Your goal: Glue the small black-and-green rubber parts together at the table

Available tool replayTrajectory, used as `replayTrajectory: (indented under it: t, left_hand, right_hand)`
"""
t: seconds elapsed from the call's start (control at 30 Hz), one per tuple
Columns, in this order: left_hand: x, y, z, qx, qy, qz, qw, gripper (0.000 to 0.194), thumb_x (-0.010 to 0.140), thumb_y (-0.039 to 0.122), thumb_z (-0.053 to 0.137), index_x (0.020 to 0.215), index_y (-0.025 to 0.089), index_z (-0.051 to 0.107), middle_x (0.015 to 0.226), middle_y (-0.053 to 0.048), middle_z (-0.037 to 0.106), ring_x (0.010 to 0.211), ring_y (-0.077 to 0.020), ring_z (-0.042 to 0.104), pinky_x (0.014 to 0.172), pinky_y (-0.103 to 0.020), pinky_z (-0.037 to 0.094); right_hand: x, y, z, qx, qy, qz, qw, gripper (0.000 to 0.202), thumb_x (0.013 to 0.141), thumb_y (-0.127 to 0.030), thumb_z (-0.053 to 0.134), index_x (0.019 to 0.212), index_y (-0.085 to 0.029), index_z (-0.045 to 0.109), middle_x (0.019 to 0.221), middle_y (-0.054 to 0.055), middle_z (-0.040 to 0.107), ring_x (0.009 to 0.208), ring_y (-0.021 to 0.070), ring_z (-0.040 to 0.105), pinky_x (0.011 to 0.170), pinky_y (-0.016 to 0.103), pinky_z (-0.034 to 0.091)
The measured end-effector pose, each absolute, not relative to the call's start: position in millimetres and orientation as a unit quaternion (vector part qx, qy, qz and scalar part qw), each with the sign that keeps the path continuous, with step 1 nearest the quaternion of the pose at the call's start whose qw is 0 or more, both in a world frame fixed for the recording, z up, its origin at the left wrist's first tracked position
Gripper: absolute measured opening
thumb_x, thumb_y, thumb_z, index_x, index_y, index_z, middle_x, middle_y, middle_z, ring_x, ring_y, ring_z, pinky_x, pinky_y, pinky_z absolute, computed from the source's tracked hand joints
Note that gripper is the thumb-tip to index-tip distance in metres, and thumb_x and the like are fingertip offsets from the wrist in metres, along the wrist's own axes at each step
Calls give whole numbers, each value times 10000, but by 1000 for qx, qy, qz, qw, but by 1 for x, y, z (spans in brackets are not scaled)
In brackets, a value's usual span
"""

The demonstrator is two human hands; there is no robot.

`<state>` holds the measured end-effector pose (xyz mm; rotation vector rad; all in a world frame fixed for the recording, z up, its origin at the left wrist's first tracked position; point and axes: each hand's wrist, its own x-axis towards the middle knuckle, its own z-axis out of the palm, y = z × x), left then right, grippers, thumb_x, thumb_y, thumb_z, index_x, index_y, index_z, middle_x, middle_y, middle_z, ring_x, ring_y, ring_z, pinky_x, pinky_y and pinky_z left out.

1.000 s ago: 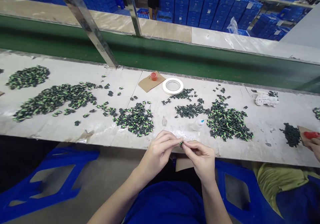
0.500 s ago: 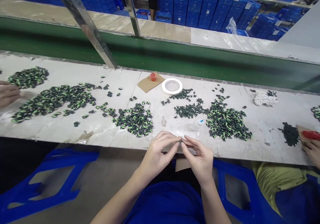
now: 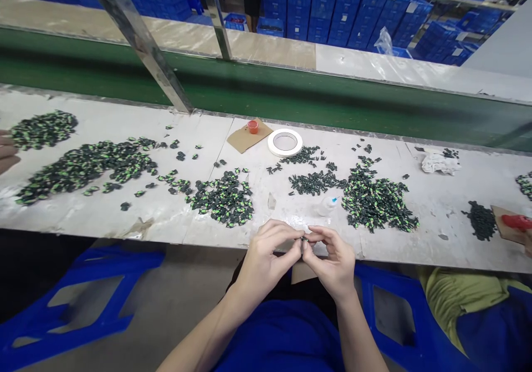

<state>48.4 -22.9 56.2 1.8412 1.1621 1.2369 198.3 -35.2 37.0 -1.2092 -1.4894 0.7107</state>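
Note:
Over the table's front edge, my left hand point(image 3: 272, 253) and my right hand point(image 3: 331, 255) meet fingertip to fingertip. Both are closed in a pinch on one small black-and-green part point(image 3: 305, 239), mostly hidden by the fingers. Beyond them stands a small clear bottle with a blue tip point(image 3: 328, 205). A pile of black-and-green parts point(image 3: 224, 199) lies to the left of my hands, and another pile of black-and-green pieces point(image 3: 376, 200) to the right. Between these is a heap of small dark pieces point(image 3: 316, 183).
A roll of white tape point(image 3: 285, 142) lies near a red cup point(image 3: 252, 126) on cardboard point(image 3: 239, 140). Larger piles point(image 3: 87, 167) cover the left of the table point(image 3: 166, 219). Co-workers' hands show at both edges, the left one point(image 3: 6, 153) by a pile. A metal post point(image 3: 141, 45) rises behind.
The small part shows a little more between my fingertips, which have shifted slightly toward me. The co-worker's hand at the left has drawn back toward the edge.

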Motion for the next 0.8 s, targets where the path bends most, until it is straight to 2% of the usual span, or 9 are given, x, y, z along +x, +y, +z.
replayTrajectory:
  t: [0.3, 0.37, 0.47, 0.53, 0.67, 0.73, 0.8]
  left_hand:
    - [57, -24, 45, 671, 487, 445, 339, 121, 793, 124, 607, 803, 193, 706, 786, -52, 722, 798, -199, 656, 723, -329, 538]
    - [56, -23, 41, 670, 497, 416, 362, 152, 801, 146, 604, 902, 199, 704, 838, -52, 728, 841, -207, 664, 766, -345, 528]
    - [46, -19, 35, 685, 513, 375, 356, 365, 816, 196, 610, 1180, 222, 605, 930, -50, 735, 931, -229, 658, 886, -421, 467]
    - [32, -12, 31, 693, 547, 360, 301, 394, 829, 230, 607, 1221, 240, 572, 983, -57, 732, 979, -254, 637, 937, -484, 403]
    - [-2, 10, 24, 665, 649, 348, 125, 177, 866, 250, 563, 1005, 235, 673, 1015, -98, 722, 1022, -327, 576, 899, -557, 342]
    - [-13, 23, 21, 662, 659, 352, 60, 141, 865, 251, 574, 942, 242, 692, 958, -103, 724, 991, -335, 561, 877, -549, 337]
    - [-18, 36, 18, 668, 655, 354, 14, 117, 853, 266, 597, 894, 249, 705, 919, -108, 717, 972, -342, 538, 852, -533, 345]
  right_hand:
    - [197, -33, 29, -509, -607, 328, 514, 244, 753, -137, 666, 988, -205, 664, 733, 2, 714, 612, 127, 672, 637, 241, 585]
    - [202, -34, 27, -504, -623, 319, 506, 224, 763, -135, 653, 974, -203, 677, 745, 10, 715, 615, 133, 668, 628, 250, 579]
    - [222, -34, 21, -525, -624, 277, 509, 151, 783, -160, 639, 914, -205, 700, 781, 32, 712, 667, 161, 665, 642, 286, 567]
    - [242, -31, 16, -574, -576, 221, 538, 102, 797, -203, 643, 882, -199, 699, 813, 52, 704, 710, 182, 661, 664, 315, 561]
    - [277, -17, 11, -651, -475, 101, 584, 164, 802, -315, 657, 880, -171, 677, 884, 83, 659, 771, 206, 636, 711, 374, 548]
    - [281, -10, 11, -666, -499, 43, 553, 253, 807, -371, 651, 959, -169, 672, 989, 114, 641, 906, 246, 618, 790, 426, 531]
    - [277, -5, 11, -674, -551, -8, 493, 385, 796, -453, 656, 1071, -185, 648, 1081, 131, 618, 1077, 304, 542, 898, 505, 472]
